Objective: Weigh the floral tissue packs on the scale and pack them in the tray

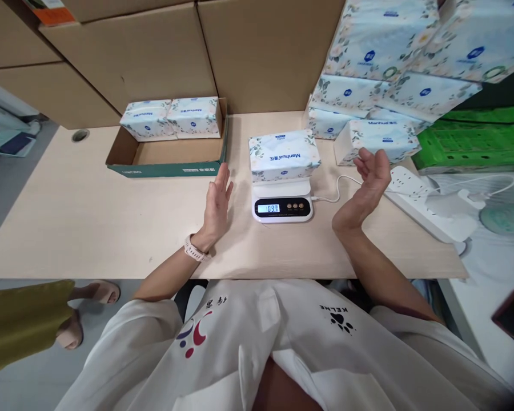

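Observation:
A tissue pack (pixel 284 153) with a blue floral wrapper rests on a white digital scale (pixel 281 212), whose lit display appears to read 109.7. To the left of the scale, my left hand (pixel 216 204) is held on edge, open, near the corner of a shallow cardboard tray (pixel 167 169). Two more packs stand at the tray's back, one of them (pixel 194 117) on the right side. My right hand (pixel 365 191) is open and raised, fingers loosely bent, in front of a single pack (pixel 379 140). Both hands are apart from the pack on the scale.
Stacked tissue packs (pixel 379 43) rise at the back right, beside a green plastic crate (pixel 475 137). Cardboard boxes (pixel 265 57) wall off the rear. A white cable (pixel 337 188) runs from the scale towards a power strip (pixel 428 205). Another person's feet (pixel 71 331) show at lower left.

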A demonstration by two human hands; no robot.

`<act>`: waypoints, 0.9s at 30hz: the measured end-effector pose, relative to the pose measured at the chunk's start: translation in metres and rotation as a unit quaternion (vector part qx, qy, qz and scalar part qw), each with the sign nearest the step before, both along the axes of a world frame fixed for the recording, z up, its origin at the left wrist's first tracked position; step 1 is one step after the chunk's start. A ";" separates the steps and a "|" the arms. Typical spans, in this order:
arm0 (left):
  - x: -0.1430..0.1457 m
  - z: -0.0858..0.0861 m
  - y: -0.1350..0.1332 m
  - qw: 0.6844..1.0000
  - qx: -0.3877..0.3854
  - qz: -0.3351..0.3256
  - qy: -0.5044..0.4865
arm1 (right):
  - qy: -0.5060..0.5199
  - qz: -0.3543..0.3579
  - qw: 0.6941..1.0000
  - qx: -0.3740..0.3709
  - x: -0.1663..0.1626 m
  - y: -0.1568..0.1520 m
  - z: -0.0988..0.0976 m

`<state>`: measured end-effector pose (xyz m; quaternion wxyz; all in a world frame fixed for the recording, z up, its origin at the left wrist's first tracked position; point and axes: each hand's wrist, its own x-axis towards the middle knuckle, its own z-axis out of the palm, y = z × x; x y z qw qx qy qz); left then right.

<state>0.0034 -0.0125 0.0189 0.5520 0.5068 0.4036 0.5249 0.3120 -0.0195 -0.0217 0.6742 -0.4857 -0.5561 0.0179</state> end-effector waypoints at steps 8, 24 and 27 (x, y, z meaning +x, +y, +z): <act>0.001 0.002 0.001 1.000 -0.026 0.007 -0.007 | 0.010 -0.036 0.984 -0.173 -0.028 -0.028 0.044; -0.006 0.002 0.005 0.999 -0.048 -0.011 -0.009 | 0.061 -0.001 0.980 -0.187 -0.021 -0.020 0.030; -0.006 0.002 0.005 0.999 -0.050 -0.013 -0.012 | 0.041 0.014 0.977 -0.210 -0.018 -0.022 0.026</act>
